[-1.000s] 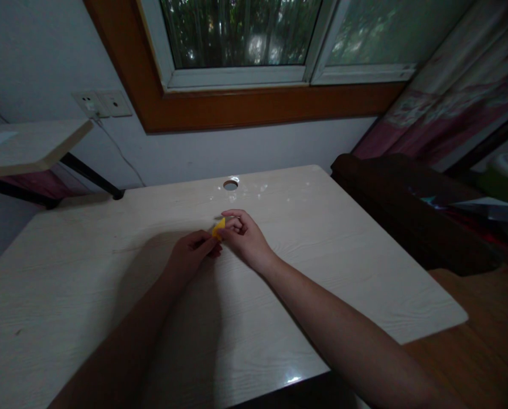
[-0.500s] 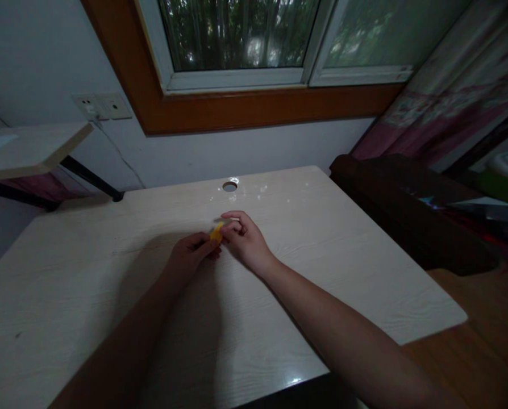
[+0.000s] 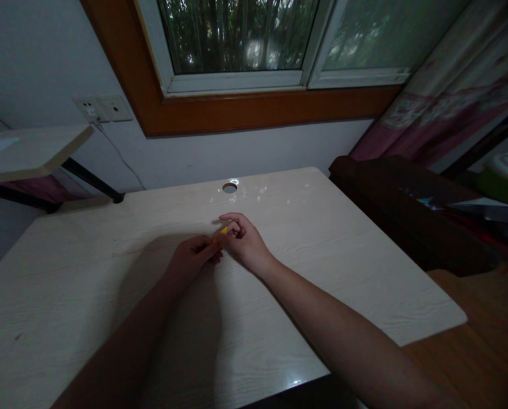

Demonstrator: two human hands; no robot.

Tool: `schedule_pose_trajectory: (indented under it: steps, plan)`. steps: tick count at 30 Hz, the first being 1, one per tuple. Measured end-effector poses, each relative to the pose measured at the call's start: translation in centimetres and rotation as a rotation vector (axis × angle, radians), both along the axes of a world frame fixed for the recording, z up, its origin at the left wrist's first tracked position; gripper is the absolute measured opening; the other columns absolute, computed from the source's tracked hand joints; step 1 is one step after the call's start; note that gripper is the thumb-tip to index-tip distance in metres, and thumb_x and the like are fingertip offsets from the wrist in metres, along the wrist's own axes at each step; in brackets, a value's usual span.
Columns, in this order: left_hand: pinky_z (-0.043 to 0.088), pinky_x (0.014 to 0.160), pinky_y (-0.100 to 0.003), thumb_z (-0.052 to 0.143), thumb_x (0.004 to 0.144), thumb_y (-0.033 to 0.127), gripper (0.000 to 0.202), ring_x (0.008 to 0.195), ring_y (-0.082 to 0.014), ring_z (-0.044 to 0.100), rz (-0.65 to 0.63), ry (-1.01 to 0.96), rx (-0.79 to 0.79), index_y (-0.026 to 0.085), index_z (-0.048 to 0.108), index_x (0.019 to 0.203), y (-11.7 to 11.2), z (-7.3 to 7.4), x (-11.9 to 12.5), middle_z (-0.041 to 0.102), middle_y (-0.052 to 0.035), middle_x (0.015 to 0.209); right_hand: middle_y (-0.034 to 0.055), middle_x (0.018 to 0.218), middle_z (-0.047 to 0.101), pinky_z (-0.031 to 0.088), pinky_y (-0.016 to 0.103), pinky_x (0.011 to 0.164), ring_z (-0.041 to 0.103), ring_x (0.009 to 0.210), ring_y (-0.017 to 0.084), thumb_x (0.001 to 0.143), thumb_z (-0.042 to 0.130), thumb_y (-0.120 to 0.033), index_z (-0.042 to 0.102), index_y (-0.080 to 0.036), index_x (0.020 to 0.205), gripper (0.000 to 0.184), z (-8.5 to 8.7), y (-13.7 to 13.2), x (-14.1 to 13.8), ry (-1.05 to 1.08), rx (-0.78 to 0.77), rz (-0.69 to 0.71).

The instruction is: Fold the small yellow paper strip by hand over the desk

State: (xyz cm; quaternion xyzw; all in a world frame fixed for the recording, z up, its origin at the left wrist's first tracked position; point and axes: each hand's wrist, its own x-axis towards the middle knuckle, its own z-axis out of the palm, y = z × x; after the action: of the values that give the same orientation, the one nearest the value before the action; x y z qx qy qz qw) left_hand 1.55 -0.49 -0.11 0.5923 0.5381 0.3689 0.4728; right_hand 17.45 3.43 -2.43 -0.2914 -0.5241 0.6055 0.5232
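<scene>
Both my hands meet near the middle of a pale wooden desk. My left hand and my right hand are closed in a pinch on a small yellow piece, perhaps folded paper. Only a sliver of the yellow shows between the fingertips; the hands cover the rest. Both hands rest on or just above the desktop.
A round cable hole sits at the desk's far edge, under a window with a brown wooden frame. A wall socket and a small shelf are at left. Dark furniture and a curtain stand at right.
The yellow piece shows much less than before; my fingers have closed over it, and both hands have stayed in place.
</scene>
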Motion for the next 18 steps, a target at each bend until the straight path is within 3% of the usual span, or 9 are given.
schedule_pose_trajectory:
  steps: [18]
  plan:
    - [0.049, 0.065, -0.025, 0.062, 0.082, 0.039, 0.023, 0.066, -0.0153, 0.063, 0.055, -0.053, 0.008, 0.017, 0.066, 0.075, 0.08, -0.1, -0.04, 0.069, -0.0021, 0.07, -0.0044, 0.072, 0.06, 0.045, 0.026, 0.065, 0.056, 0.065, 0.012, 0.074, 0.075, -0.029, 0.059, -0.025, 0.105, 0.035, -0.43, 0.59, 0.1, 0.031, 0.002, -0.143]
